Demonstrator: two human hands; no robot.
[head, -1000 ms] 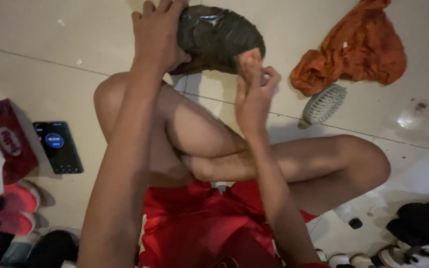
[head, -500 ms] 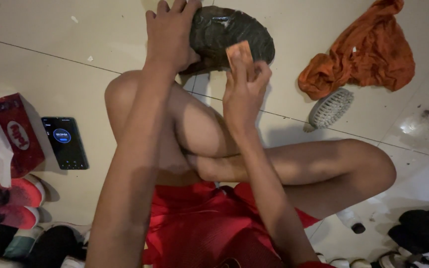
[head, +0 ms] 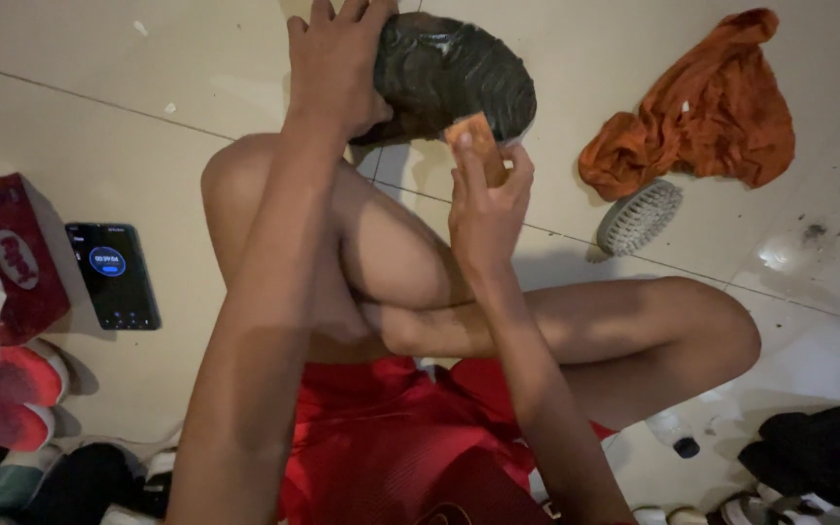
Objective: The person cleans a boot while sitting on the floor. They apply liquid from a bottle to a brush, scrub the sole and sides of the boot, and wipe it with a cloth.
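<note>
Shoe (head: 454, 78), dark and wet-looking, is sitting in my left hand (head: 337, 63), fingers wrapping over its side, held up above my knee. My right hand (head: 486, 199) is pinching a small orange bar of soap (head: 476, 144), pressing it against the shoe's lower edge. Orange cloth (head: 702, 112) and brush (head: 639, 216) are lying on the floor (head: 99, 58); phone (head: 112, 275) is lying near my left leg.

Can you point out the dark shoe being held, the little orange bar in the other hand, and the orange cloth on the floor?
Dark wet shoe (head: 459, 73), head view, on its ribbed side.
Small orange rectangular bar (head: 478, 141), head view, on its flat face above the fingers.
Crumpled orange cloth (head: 707, 107), head view, on its middle folds.
</note>
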